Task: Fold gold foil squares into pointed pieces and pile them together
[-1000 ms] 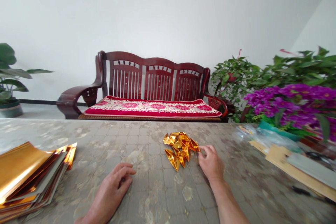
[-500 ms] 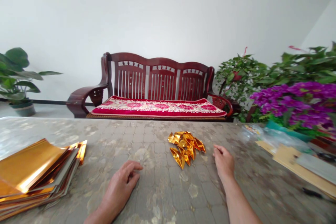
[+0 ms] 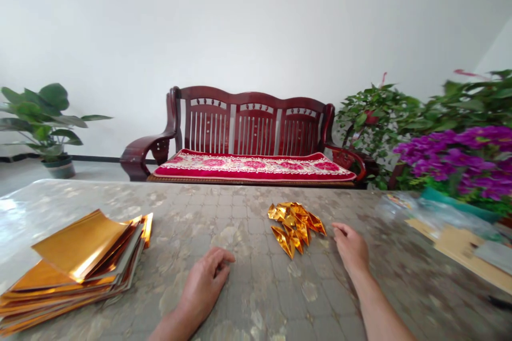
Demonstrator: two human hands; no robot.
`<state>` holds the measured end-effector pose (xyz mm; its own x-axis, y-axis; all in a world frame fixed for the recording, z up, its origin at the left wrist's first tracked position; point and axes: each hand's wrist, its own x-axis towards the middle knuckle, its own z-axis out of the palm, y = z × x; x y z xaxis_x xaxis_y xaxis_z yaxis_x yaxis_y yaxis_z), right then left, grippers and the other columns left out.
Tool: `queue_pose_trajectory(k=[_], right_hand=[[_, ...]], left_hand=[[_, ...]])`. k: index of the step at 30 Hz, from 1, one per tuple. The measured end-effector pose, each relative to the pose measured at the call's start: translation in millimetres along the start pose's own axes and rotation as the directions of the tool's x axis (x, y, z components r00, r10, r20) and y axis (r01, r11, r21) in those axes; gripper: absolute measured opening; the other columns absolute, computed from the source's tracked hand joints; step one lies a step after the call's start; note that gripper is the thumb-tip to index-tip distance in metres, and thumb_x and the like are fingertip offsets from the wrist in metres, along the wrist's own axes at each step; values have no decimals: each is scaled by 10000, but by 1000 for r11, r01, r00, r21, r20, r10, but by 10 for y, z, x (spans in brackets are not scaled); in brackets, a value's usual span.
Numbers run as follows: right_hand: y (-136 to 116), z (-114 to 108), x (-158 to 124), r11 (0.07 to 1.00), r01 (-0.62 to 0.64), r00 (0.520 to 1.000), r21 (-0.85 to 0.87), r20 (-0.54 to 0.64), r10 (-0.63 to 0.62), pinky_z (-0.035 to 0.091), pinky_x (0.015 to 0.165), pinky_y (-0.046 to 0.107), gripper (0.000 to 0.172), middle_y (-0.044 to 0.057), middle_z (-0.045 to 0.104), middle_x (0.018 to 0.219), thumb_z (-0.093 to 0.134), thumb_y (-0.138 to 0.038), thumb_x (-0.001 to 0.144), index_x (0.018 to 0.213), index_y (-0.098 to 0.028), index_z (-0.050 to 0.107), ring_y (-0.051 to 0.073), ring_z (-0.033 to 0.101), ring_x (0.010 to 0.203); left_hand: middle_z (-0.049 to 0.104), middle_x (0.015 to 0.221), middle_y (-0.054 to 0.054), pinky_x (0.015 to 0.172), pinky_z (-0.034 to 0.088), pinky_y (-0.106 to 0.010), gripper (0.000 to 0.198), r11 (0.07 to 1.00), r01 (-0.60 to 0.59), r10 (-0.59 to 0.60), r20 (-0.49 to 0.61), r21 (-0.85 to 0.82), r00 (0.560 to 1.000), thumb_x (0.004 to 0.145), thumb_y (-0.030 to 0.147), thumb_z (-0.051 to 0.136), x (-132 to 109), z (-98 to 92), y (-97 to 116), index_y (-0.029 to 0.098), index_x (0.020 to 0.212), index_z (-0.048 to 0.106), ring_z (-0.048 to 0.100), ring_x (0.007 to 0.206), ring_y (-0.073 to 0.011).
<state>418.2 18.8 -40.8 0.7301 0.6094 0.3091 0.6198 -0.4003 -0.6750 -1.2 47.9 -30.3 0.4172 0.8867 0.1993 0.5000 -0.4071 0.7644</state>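
Observation:
A loose pile of folded gold foil pieces (image 3: 296, 229) lies on the marbled grey tabletop (image 3: 180, 208), near the middle. My right hand (image 3: 350, 248) rests just to the right of the pile, its fingertips close to the pile but not touching it, and it holds nothing. My left hand (image 3: 208, 277) lies on the table in front of the pile with loosely curled fingers and nothing in them. Further left, a thick stack of gold-faced foil sheets (image 3: 76, 272) sits with its top sheets curling upward.
At the table's right end lie a clear plastic bag (image 3: 424, 210) and flat cardboard (image 3: 460, 248). Beyond the far edge stand a dark wooden bench (image 3: 248, 128) with a red cushion, a potted plant (image 3: 44, 122) and purple flowers (image 3: 456, 160).
My right hand has moved off the foil pile to its right. The whole scene has slid rightward in view as my head turned left. The foil pieces look unmoved on the table.

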Motion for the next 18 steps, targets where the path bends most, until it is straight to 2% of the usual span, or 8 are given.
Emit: queue_pose_trajectory(k=[2, 5, 9, 15, 18], right_hand=[[-43, -11, 1, 999, -1, 1000, -34, 8, 2, 441, 628, 301, 385, 80, 761, 941, 474, -386, 751, 965, -224, 750, 263, 679, 819], [-91, -20, 9, 998, -1, 1000, -68, 22, 3, 441, 633, 301, 374, 70, 762, 948, 479, -374, 752, 958, -231, 756, 267, 678, 836], [-104, -17, 23, 995, 12, 999, -95, 35, -8, 449, 643, 296, 380, 63, 762, 950, 472, -365, 766, 978, -230, 756, 259, 681, 844], [-86, -5, 42, 991, 30, 999, -132, 39, -25, 457, 663, 295, 383, 65, 763, 960, 457, -356, 791, 993, -222, 753, 254, 687, 863], [-83, -5, 40, 989, 37, 999, -143, 40, -32, 461, 680, 295, 374, 59, 763, 980, 456, -342, 796, 992, -227, 753, 252, 688, 886]], left_hand=[[603, 815, -15, 696, 419, -258, 220, 1000, -9, 9, 5, 0, 1000, 767, 90, 463, -3, 3, 5, 189, 856, 639, 590, 740, -167], [605, 840, -31, 787, 437, -273, 198, 996, -90, 90, 11, -24, 996, 750, 60, 457, -16, 17, 4, 185, 782, 608, 592, 836, -178], [606, 942, -60, 880, 444, -305, 232, 992, -127, 128, 43, -20, 991, 754, 44, 443, -61, 29, 51, 181, 826, 615, 582, 932, -191], [572, 1132, -80, 995, 422, -316, 380, 990, -138, 127, 235, 29, 964, 679, 8, 465, -161, -7, 219, 198, 956, 643, 549, 1103, -205], [555, 1199, -75, 1017, 416, -310, 448, 985, -161, 139, 290, 56, 947, 646, 4, 485, -184, -26, 232, 221, 1002, 648, 537, 1148, -210]])
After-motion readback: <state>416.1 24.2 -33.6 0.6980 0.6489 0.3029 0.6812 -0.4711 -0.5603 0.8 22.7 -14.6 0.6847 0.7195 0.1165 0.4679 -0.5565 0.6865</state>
